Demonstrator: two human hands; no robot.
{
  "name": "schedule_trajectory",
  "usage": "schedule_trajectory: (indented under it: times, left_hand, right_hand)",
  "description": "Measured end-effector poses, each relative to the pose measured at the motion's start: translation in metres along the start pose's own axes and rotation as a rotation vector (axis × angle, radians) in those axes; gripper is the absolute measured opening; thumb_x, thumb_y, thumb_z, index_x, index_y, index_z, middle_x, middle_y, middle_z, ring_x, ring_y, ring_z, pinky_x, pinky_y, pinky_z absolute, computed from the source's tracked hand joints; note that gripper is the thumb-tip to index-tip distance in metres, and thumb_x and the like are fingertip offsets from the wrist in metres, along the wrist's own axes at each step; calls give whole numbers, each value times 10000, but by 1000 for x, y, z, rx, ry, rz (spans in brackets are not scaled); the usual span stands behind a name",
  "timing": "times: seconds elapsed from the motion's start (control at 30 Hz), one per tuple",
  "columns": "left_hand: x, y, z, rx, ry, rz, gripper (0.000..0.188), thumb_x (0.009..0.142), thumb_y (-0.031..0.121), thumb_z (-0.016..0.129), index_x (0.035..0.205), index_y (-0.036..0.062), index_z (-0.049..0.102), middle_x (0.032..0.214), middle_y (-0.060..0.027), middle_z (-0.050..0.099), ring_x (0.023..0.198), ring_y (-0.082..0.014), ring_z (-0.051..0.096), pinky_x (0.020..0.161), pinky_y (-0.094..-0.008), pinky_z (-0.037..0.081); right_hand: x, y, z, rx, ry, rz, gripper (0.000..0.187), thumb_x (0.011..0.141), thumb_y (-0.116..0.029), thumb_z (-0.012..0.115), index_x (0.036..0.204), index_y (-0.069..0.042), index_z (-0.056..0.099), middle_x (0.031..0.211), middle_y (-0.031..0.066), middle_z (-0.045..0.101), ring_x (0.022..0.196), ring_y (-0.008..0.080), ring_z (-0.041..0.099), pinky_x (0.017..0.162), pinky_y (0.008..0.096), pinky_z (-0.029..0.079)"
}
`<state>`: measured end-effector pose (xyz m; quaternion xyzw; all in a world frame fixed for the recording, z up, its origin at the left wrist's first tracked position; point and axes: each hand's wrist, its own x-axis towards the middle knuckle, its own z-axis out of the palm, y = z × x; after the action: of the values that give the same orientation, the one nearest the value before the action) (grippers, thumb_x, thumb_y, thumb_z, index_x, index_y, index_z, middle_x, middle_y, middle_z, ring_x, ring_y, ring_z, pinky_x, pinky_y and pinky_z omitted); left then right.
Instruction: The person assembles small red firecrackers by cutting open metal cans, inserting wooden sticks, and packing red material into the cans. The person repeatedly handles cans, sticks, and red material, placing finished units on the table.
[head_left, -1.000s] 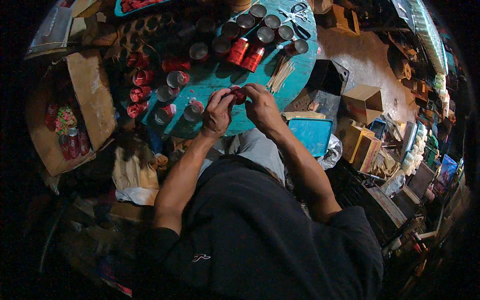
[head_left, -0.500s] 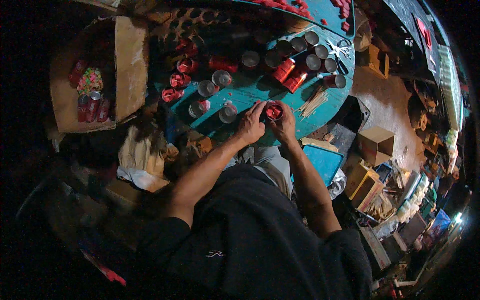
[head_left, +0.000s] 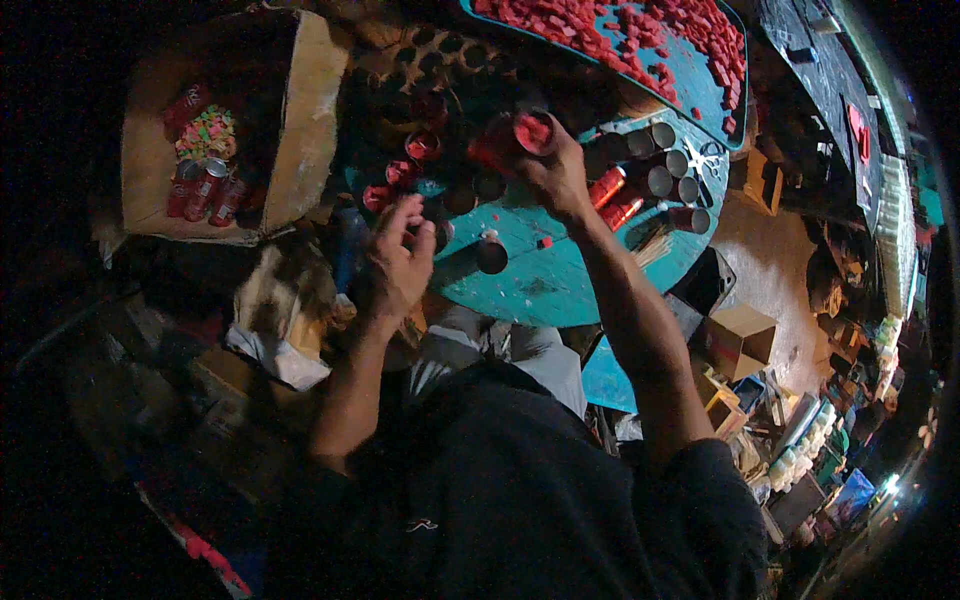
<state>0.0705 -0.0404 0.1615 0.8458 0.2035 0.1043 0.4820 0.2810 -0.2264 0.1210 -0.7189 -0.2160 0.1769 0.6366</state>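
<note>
The right hand [head_left: 560, 182] has its grip wrapped around the side of a round, open-topped, reddish cup holding red chunks [head_left: 533, 132], over the far part of the turquoise bench with a curved edge [head_left: 545, 290]. The left hand [head_left: 403, 262] has its grip loosely spread, holding nothing, near 2 small red-filled cups at the bench's left. A dark-mouthed, round metal cup [head_left: 491, 257] stands nearer the person. Beyond, a blue rectangular tray [head_left: 690, 72] carries many red chunks; silver-bladed scissors [head_left: 708, 160] lie rightward.
</note>
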Motion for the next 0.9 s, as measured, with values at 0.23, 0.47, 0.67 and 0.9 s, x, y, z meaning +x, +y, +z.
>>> schedule_trajectory:
  times: [0.23, 0.47, 0.67, 0.9]
  left_hand:
    - [-28, -19, -25, 5, -28, -155, 386, 989, 114, 684, 1358, 20, 620, 1151, -93, 690, 1024, -175, 655, 884, -316, 536]
    - [-71, -41, -20, -21, -20, -164, 372, 967, 91, 710, 1323, 12, 638, 1119, -117, 706, 975, -217, 687, 835, -345, 567]
    - [-50, -25, -8, -6, -101, -98, 351, 958, 69, 704, 1299, -1, 651, 1114, -112, 709, 938, -199, 689, 816, -324, 567]
    - [-47, 6, 14, -97, -77, -18, 497, 920, 63, 751, 1376, -10, 567, 1259, -113, 634, 1031, -174, 632, 880, -331, 543]
  right_hand:
    - [127, 129, 34, -579, -98, 144, 649, 833, -483, 760, 1315, -66, 636, 1232, 239, 689, 1076, 392, 701, 900, 482, 570]
    - [119, 172, 30, -556, -237, 78, 511, 888, -492, 701, 1219, -104, 717, 1153, 208, 731, 1071, 349, 718, 869, 466, 579]
    - [72, 202, -7, -748, -496, 49, 423, 977, -462, 601, 1167, -117, 757, 1149, 142, 752, 1022, 335, 734, 820, 468, 573]
    - [32, 19, -8, -995, -216, -235, 398, 968, -262, 616, 1332, -106, 657, 1194, 121, 723, 1079, 350, 642, 912, 445, 516]
